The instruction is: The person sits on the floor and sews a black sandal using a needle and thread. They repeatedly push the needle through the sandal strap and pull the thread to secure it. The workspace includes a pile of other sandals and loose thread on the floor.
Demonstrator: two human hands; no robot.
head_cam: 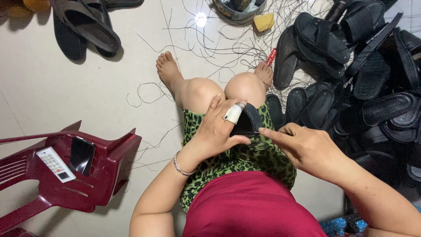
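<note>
Left hand (215, 131): grip clamped on black rubber sandal piece (246, 123), on lap.
Right hand (307, 147): fingertips pinched together at its edge.
Round bowl (237, 9): contents unclear.

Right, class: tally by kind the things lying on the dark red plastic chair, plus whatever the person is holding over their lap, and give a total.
White keypad device: 1
Black phone: 1
Black sandal piece, gripped in the left hand: 1
Total: 3
</note>
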